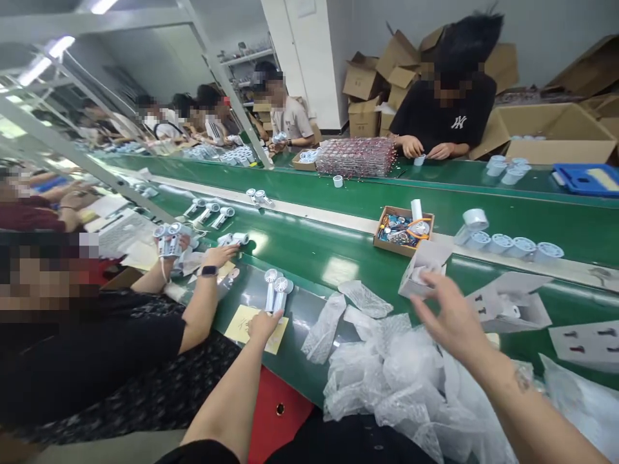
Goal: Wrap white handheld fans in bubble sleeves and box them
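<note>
My left hand (264, 326) is closed round the handles of two small white fans (279, 284), above a yellow paper (240, 323) on the metal table edge. The round fan heads point away from me. My right hand (442, 309) is open, its fingers apart, beside an open white box (416, 278) with something white inside. Another open white box (512, 310) lies to its right. Clear bubble-wrap bags (387, 367) are heaped between my arms.
A small cardboard tray (403, 230) of parts and white cups (525, 247) stand beyond my right hand. A co-worker's arm (206, 290) reaches in close at left. Across the green belt (300, 237), a person in black (445, 116) handles a white cup.
</note>
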A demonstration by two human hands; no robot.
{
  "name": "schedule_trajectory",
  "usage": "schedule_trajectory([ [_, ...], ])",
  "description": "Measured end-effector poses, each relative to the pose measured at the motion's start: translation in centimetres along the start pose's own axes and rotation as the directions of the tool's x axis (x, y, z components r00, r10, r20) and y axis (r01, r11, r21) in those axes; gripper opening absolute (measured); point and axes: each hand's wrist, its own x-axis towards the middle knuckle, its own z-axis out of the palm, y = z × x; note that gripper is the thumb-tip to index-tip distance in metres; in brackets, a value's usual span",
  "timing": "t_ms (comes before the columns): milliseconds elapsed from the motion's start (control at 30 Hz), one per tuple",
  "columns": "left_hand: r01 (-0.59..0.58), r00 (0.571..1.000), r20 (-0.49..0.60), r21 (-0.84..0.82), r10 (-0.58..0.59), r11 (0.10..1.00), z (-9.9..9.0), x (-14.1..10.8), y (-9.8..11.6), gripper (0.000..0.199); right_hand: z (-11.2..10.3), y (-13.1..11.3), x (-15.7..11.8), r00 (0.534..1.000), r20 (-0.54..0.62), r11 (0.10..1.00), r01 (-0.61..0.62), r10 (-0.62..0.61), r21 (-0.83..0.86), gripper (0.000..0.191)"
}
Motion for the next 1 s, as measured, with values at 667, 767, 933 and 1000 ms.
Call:
schedule_trajectory([
  [667, -0.415, 0.668, 0.229, -0.675, 0.708, 0.61, 3.5, -13.7, 13.8, 0.046, 5.8, -3.5, -2.2, 0.58, 0.405, -0.065, -0.518, 0.707, 0.853, 0.034],
  [767, -0.605, 0.584, 0.36, -0.405, 0.728, 0.686, 6.8, -13.7, 19.6, 0.026, 1.1, -2.4, -4.0, 0.583, 0.365, 0.009, -0.538, 0.726, 0.843, 0.039],
  [933, -0.666, 0.523, 0.523, -0.242, 0.673, 0.706, 12.7, -15.6, 22.1, 0.025, -2.9, -2.5, -7.6, 0.582, 0.419, -0.018, -0.57, 0.697, 0.821, 0.048],
  [1000, -0.686, 0.501, 0.534, -0.234, 0.681, 0.689, 13.4, -15.3, 21.5, 0.016, -3.0, -2.6, -8.9, 0.591, 0.435, -0.044, -0.559, 0.68, 0.828, 0.051],
])
